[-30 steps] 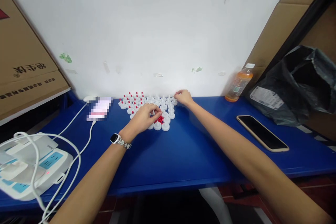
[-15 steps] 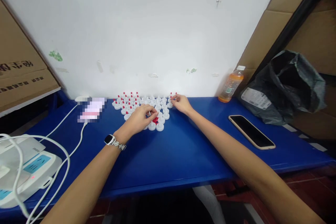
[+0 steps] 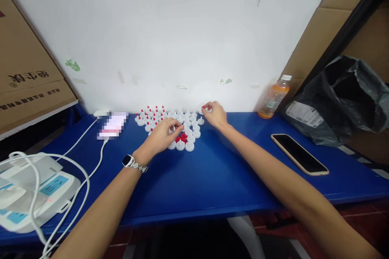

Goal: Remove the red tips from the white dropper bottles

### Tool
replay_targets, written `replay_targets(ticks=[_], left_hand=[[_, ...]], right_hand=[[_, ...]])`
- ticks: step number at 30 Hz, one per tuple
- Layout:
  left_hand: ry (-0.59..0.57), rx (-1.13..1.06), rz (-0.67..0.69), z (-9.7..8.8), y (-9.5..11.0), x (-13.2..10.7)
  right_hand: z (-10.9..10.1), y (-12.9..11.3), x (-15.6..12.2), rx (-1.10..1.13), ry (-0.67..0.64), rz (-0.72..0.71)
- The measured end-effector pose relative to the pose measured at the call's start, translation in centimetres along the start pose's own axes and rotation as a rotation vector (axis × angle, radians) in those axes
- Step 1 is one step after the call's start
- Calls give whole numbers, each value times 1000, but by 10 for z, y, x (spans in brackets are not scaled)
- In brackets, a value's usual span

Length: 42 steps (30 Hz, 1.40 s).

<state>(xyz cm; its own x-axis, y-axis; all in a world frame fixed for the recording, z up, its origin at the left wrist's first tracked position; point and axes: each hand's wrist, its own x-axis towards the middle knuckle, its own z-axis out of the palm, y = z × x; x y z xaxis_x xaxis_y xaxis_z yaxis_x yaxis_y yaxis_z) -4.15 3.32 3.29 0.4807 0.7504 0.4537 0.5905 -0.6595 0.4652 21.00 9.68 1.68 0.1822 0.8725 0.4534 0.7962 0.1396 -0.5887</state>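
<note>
White nozzle caps (image 3: pixel 189 146) with pointed spouts stand in a cluster on the blue table against the wall. Those on the left carry small red tips (image 3: pixel 148 123); many others have bare spouts. A heap of loose red tips (image 3: pixel 181 138) lies among the front caps. My left hand (image 3: pixel 165 132) hovers beside that heap, thumb and forefinger pinched; whatever lies between them is too small to make out. At the cluster's back right, my right hand (image 3: pixel 215 114) pinches a red tip (image 3: pixel 203 107) above a partly hidden white cap.
To the right are a phone (image 3: pixel 299 153), an orange drink bottle (image 3: pixel 274 96) and a dark plastic bag (image 3: pixel 330 101). A power strip (image 3: pixel 57 194) with looping white cables occupies the left, with a blurred-out lit device (image 3: pixel 112 125) behind it. Cardboard (image 3: pixel 33 77) borders the left side.
My right hand has shifted slightly toward the wall, onto a red tip at the back right. My left hand stays by the loose tips. The whole view has swung a little left.
</note>
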Motion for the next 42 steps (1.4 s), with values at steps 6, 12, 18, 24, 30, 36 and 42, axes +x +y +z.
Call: replay_targets(ticks=[6, 12, 18, 24, 30, 36, 42], left_hand=[[107, -39, 45, 5, 13, -2], [27, 241, 208, 10, 25, -7], [69, 175, 202, 18, 31, -5], [328, -148, -156, 7, 22, 1], [26, 101, -18, -1, -20, -3], [-33, 132, -34, 2, -22, -4], [-16, 69, -19, 0, -17, -4]], right_hand=[[-20, -34, -69, 256, -46, -453], [-13, -53, -100, 497, -167, -399], [-16, -57, -103, 504, -65, -459], [-22, -43, -92, 304, 157, -478], [-25, -30, -84, 397, 46, -295], [-28, -25, -86, 277, -158, -291], [-23, -16, -88, 193, -401, -261]])
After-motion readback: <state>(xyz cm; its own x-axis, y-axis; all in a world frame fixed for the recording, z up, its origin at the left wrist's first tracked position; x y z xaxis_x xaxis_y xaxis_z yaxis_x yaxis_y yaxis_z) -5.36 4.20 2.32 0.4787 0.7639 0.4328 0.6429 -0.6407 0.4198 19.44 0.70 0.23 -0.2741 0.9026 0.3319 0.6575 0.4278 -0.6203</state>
